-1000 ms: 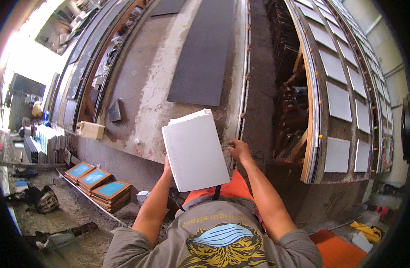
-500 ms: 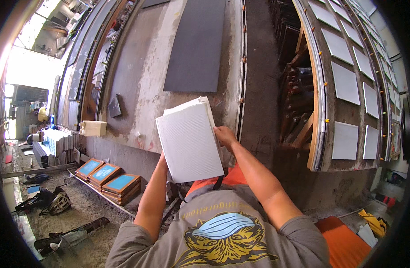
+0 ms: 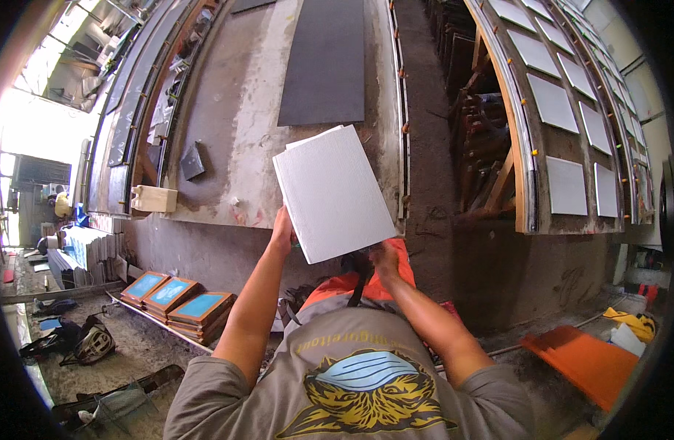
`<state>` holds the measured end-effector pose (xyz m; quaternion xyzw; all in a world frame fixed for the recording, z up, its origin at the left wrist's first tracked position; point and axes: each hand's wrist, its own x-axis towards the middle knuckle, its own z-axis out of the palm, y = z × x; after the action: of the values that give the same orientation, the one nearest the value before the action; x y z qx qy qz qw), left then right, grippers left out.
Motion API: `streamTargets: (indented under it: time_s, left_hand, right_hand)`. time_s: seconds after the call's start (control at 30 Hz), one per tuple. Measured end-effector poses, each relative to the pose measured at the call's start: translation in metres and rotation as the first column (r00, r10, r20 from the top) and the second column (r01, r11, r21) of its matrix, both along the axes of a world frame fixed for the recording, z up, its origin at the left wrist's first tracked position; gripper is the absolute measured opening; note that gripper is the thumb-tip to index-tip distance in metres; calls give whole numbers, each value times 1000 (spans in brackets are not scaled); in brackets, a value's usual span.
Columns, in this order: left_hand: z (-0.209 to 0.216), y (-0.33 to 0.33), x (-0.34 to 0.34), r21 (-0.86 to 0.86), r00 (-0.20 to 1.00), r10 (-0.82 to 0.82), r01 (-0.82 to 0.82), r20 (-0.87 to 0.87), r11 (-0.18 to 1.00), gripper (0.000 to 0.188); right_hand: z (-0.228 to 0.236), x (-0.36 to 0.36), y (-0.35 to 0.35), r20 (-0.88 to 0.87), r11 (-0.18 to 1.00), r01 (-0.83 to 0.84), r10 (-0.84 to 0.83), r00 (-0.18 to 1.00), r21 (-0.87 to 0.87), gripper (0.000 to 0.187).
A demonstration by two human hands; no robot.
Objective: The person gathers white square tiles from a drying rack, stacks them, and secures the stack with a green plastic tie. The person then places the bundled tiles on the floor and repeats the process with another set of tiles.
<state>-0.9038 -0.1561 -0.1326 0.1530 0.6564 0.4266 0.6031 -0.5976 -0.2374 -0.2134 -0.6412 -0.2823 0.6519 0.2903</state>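
A stack of white ribbed sheets (image 3: 335, 192), perhaps corrugated board, is held tilted in front of my body, its corners not quite lined up. My left hand (image 3: 283, 229) grips the stack's left edge, its fingers mostly hidden beneath. At the near right corner is my right hand (image 3: 385, 260), in shadow close to my orange shorts; its fingers are too dark and covered to make out. Beyond the stack, a dark grey panel (image 3: 324, 66) lies flat on the long, stained table (image 3: 245, 132).
Another long table (image 3: 536, 158) on the right bears rows of white sheets (image 3: 568, 187). Wood-framed screens with blue faces (image 3: 201, 305) are piled at lower left. A beige block (image 3: 154, 199) and a small dark piece (image 3: 193, 161) sit on the middle table. Orange sheeting (image 3: 583, 363) lies lower right.
The stack has turned slightly and swung right, its sheets closer together. My right hand has slid from its right edge down to the near corner. My left hand has moved up along its side.
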Motion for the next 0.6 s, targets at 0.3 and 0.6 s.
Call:
streamTargets:
  time_s: [0.3,0.6]
  left_hand:
    - [20,-25,-20,-308,954,-272,224,-123,925,66]
    - [-25,-47,8,-69,996,-90,91,19,994,44]
  right_hand:
    - [-39,-26,24,-12,951,-152,161,987,270,39]
    - [32,34,75,761,818,-459,42,648,346,24]
